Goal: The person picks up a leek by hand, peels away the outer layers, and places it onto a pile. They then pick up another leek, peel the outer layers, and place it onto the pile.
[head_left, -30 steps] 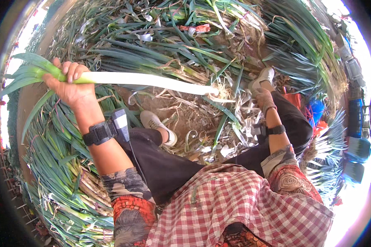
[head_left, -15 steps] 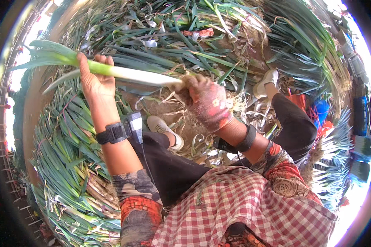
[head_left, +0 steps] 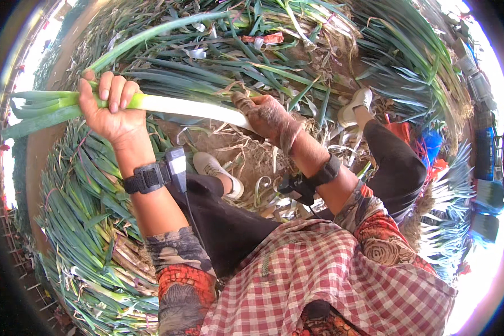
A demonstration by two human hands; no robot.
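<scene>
A leek with a long white stalk lies across in front of me, its green leaves pointing left. My left hand is wrapped round the stalk where the white turns to green. At the pale root end, my right hand, in a dirt-stained glove, is closed on the leek; its fingertips and the root tip are partly hidden. A long green leaf slants up and to the right from above my left hand.
Heaps of leeks lie on the left, ahead and at the far right. Dry peelings litter the ground between my shoes. Trimmed leeks and a blue plastic item are at the right.
My left hand has closed its fingers round the leek and shifted slightly left. My right hand has turned over at the root end. A long leaf now slants upward from the left hand.
</scene>
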